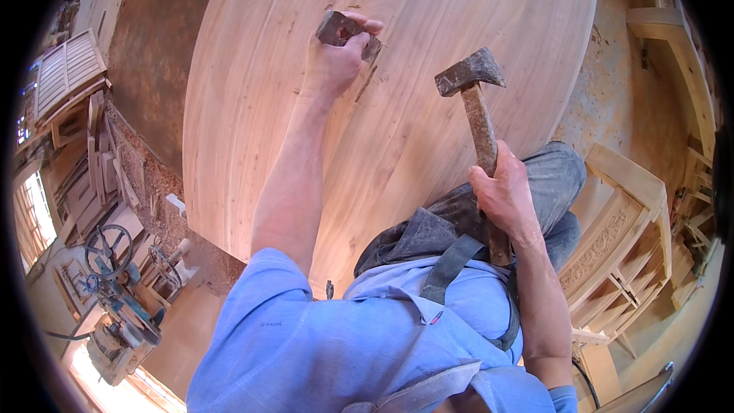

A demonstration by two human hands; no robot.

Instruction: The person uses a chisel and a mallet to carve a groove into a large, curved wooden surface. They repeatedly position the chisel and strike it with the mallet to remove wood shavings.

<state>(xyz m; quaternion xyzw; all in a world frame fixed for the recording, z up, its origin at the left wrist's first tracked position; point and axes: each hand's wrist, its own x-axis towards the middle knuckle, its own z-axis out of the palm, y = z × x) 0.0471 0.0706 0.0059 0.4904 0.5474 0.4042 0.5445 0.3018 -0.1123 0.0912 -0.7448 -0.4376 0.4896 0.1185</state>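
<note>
Up over the broad pale wooden panel (428, 0), my left hand (336, 65) is closed round a dark, worn rectangular block (332, 28); its exact kind is unclear. Fingers and thumb grip the block's near and right sides, and whether it touches the wood cannot be made out. Several dark slit-like marks (366, 84) lie in the panel just below that hand. In my right hand (506, 193) is a hatchet (480, 124), gripped midway along its worn wooden handle. Its dark metal head points away from me, above the panel, with the handle's lower end by my waist.
My bent knee (554, 168) rests at the panel's near right. A carved wooden furniture piece (604, 237) stands at right, a wooden frame (677, 38) beyond it. At left are a machine with handwheels (111, 248), stacked boards (99, 141) and sawdust (157, 160) on the floor.
</note>
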